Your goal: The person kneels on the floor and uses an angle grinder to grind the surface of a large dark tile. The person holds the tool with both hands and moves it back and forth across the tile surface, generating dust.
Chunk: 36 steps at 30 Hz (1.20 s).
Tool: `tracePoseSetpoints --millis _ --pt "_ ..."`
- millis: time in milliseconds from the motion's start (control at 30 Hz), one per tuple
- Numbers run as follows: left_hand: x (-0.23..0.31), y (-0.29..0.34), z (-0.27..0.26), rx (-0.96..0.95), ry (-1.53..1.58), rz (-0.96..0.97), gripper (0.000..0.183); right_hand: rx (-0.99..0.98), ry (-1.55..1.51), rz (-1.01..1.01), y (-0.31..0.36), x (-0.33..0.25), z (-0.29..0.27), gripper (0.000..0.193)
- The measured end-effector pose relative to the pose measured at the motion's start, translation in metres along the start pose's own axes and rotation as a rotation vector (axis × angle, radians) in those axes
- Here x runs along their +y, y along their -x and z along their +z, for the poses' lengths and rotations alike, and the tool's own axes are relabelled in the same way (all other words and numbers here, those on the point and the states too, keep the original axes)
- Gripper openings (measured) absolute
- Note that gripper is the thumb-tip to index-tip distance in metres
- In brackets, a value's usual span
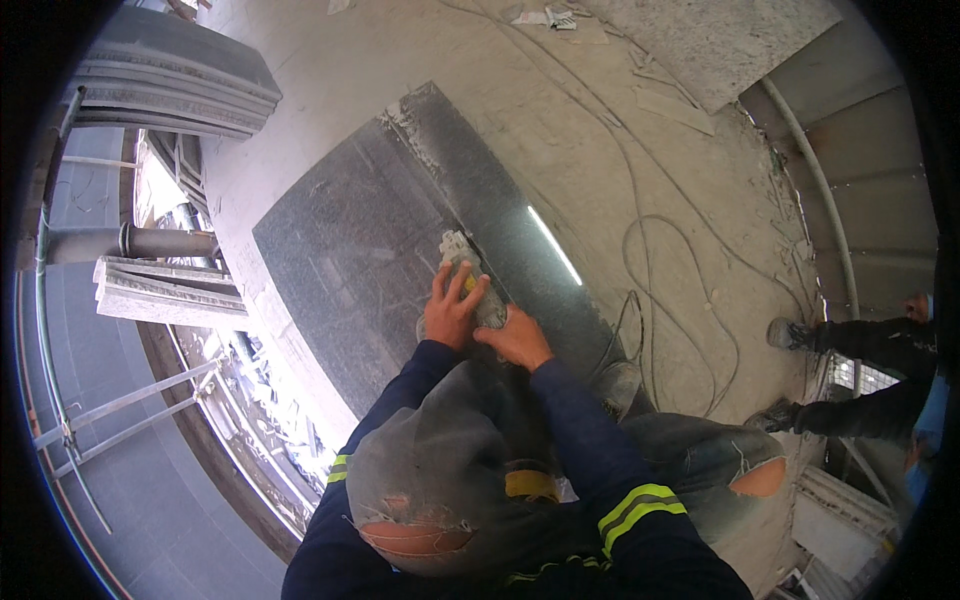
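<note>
Seen from the head, a broad slab of dark, polished stone lies flat, finely speckled and glossy enough to throw back a hard white streak of light. A straight line runs lengthwise along it, crusted with pale powder near the far end. On that line, toward the slab's near side, sits a power tool, its casing caked in grey dust with a yellow patch showing through. The left hand is clamped over its top, fingers spread; the right hand grips just behind, thumb laid along the body, its fingertips hidden from me. Both navy sleeves wear bright reflective bands, above worn grey trousers ripped at the knees. A thin cable loops loosely over the chalky floor. Thick grey panels are stacked at the left; at the right stand someone's dusty boots
</note>
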<state>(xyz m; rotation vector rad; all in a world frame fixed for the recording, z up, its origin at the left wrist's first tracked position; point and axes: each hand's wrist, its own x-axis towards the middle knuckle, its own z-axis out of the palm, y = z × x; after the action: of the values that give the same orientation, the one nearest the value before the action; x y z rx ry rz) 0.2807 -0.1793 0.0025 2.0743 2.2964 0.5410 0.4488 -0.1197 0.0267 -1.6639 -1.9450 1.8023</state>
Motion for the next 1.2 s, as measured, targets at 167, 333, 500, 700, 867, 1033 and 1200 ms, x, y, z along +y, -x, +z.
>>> tracePoseSetpoints --millis 167,333,500,700,867,1033,1200 --pt "-0.01 -0.004 0.004 0.002 -0.002 0.002 0.06 -0.055 -0.018 0.055 -0.009 -0.01 -0.001 0.07" --pt "-0.022 -0.015 0.008 -0.024 -0.021 -0.006 0.063 -0.084 -0.023 0.062 -0.028 -0.018 0.0 0.065" --pt "-0.018 -0.017 0.008 -0.003 -0.048 0.042 0.065 -0.035 -0.035 -0.007 -0.031 -0.001 0.004 0.061" --pt "-0.012 0.001 0.003 0.012 -0.037 0.052 0.064 -0.153 -0.056 0.082 -0.003 -0.012 -0.007 0.071" --pt "-0.003 -0.001 0.003 -0.031 0.007 0.02 0.067 -0.027 0.036 0.013 0.0 -0.005 -0.007 0.071" --pt "-0.017 -0.011 0.007 -0.041 0.0 0.013 0.068 -0.08 -0.041 0.023 -0.022 -0.008 -0.001 0.071" --pt "-0.022 -0.013 0.01 -0.087 -0.034 -0.025 0.073 -0.031 -0.001 0.045 -0.035 0.0 0.01 0.07"
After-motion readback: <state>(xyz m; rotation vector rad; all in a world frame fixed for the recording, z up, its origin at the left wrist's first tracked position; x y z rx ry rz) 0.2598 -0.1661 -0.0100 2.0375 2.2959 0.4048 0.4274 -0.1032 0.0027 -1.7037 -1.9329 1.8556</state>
